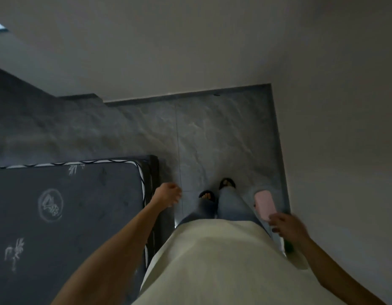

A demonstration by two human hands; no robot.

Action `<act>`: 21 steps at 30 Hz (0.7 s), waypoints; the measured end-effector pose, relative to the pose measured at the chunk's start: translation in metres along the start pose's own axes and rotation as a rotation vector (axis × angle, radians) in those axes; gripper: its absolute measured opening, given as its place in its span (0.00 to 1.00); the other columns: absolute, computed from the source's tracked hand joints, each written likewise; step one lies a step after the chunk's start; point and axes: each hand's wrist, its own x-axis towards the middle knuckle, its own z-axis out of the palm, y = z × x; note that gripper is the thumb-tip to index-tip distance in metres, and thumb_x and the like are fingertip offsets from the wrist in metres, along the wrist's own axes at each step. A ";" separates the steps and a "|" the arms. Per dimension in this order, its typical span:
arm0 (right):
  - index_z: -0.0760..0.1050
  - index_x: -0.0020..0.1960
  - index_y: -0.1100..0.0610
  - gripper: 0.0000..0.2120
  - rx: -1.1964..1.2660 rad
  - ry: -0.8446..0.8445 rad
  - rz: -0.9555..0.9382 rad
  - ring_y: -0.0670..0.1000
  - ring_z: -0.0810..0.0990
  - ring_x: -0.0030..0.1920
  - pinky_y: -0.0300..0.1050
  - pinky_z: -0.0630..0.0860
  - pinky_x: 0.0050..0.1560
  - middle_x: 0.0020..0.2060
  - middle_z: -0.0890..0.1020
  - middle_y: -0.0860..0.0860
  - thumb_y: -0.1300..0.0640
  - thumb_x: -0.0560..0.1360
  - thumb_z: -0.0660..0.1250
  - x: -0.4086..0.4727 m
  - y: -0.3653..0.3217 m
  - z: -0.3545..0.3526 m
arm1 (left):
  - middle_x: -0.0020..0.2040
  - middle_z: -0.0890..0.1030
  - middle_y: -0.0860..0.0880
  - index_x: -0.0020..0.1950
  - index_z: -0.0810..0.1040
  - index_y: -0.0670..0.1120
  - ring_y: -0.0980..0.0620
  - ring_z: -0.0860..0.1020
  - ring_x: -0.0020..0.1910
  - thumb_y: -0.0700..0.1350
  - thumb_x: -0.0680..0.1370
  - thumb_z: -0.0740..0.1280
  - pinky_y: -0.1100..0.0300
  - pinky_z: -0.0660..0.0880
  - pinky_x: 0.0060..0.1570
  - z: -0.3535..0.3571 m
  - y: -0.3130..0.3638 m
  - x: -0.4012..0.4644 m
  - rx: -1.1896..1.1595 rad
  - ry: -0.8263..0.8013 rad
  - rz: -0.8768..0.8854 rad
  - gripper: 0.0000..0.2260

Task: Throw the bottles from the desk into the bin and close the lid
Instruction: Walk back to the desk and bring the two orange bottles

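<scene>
Down by the person's right hip, the head view shows the right hand [287, 225] with its fingers curled round a pink bottle [263, 207], held low and pointing ahead over the grey tiled floor [212, 133]. A second item, dark green [289, 247], shows just under the wrist; it is too blurred to say whether it is another bottle or how it is gripped. The left hand [168, 194] swings out front with its fingers loosely curled and nothing in it, hanging just past the corner of a dark mattress [65, 216] that fills the lower left. Both feet in dark sandals [227, 183] stand on the tiles, near the white wall [333, 128] on the right. Neither the desk nor the bin appears anywhere in this view.

Judging from this, the carry is under way and the drop has yet to come. The risk lies in the right hand: if it is managing two items at once, the pink bottle, gripped near one end, could slip and roll off across the tiles. The mattress corner also sits close to the walking line, so a shin or the free hand might clip it.
</scene>
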 end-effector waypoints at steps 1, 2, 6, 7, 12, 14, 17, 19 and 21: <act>0.81 0.55 0.66 0.10 -0.039 -0.013 0.029 0.57 0.81 0.39 0.43 0.73 0.36 0.48 0.85 0.62 0.61 0.80 0.64 0.003 -0.007 -0.006 | 0.38 0.79 0.43 0.51 0.79 0.40 0.53 0.78 0.26 0.38 0.83 0.61 0.66 0.73 0.25 -0.006 0.011 0.006 -0.022 0.011 0.029 0.07; 0.81 0.54 0.66 0.10 -0.063 -0.024 0.067 0.57 0.81 0.38 0.43 0.72 0.36 0.48 0.85 0.63 0.61 0.79 0.66 0.008 -0.016 -0.012 | 0.39 0.80 0.44 0.51 0.80 0.40 0.52 0.78 0.29 0.39 0.83 0.62 0.66 0.74 0.27 -0.012 0.021 0.013 -0.031 0.020 0.054 0.07; 0.82 0.45 0.64 0.08 -0.216 -0.041 0.098 0.52 0.80 0.32 0.35 0.74 0.28 0.35 0.85 0.55 0.59 0.77 0.68 0.033 -0.069 -0.044 | 0.39 0.82 0.44 0.50 0.81 0.41 0.51 0.79 0.32 0.41 0.81 0.64 0.64 0.75 0.31 -0.037 0.053 0.036 -0.096 0.064 0.082 0.07; 0.82 0.45 0.63 0.08 -0.225 -0.039 0.087 0.52 0.80 0.31 0.34 0.74 0.28 0.34 0.84 0.54 0.59 0.77 0.68 0.042 -0.086 -0.051 | 0.38 0.82 0.45 0.48 0.81 0.42 0.51 0.79 0.31 0.41 0.81 0.64 0.64 0.75 0.31 -0.043 0.057 0.039 -0.107 0.085 0.079 0.07; 0.81 0.51 0.63 0.10 -0.336 -0.094 0.023 0.55 0.81 0.36 0.44 0.76 0.38 0.40 0.84 0.57 0.56 0.78 0.68 0.090 -0.198 -0.068 | 0.36 0.82 0.43 0.49 0.81 0.41 0.48 0.79 0.32 0.40 0.80 0.63 0.56 0.76 0.37 -0.063 0.057 0.047 -0.200 0.193 -0.002 0.08; 0.82 0.48 0.64 0.10 -0.403 -0.109 -0.066 0.53 0.80 0.33 0.43 0.75 0.35 0.37 0.84 0.56 0.57 0.78 0.68 0.106 -0.255 -0.066 | 0.36 0.82 0.42 0.50 0.81 0.39 0.46 0.79 0.33 0.39 0.80 0.63 0.52 0.78 0.39 -0.066 0.047 0.046 -0.248 0.231 -0.067 0.08; 0.81 0.45 0.61 0.10 -0.547 -0.151 -0.217 0.52 0.80 0.35 0.42 0.75 0.36 0.41 0.84 0.58 0.57 0.79 0.65 0.114 -0.346 -0.045 | 0.36 0.83 0.40 0.48 0.81 0.39 0.45 0.80 0.33 0.39 0.79 0.63 0.50 0.79 0.38 -0.061 0.026 0.038 -0.317 0.244 -0.186 0.07; 0.82 0.47 0.62 0.11 -0.633 -0.186 -0.311 0.53 0.81 0.38 0.45 0.77 0.41 0.44 0.85 0.58 0.57 0.79 0.64 0.116 -0.406 -0.019 | 0.33 0.82 0.43 0.47 0.81 0.38 0.48 0.79 0.28 0.39 0.79 0.64 0.57 0.76 0.33 -0.053 0.013 0.033 -0.364 0.230 -0.256 0.08; 0.82 0.50 0.63 0.13 -0.713 -0.222 -0.432 0.53 0.82 0.41 0.48 0.79 0.47 0.45 0.85 0.58 0.55 0.80 0.63 0.115 -0.464 0.010 | 0.33 0.82 0.47 0.48 0.83 0.39 0.54 0.77 0.25 0.40 0.79 0.65 0.64 0.72 0.27 -0.047 0.003 0.031 -0.381 0.216 -0.311 0.08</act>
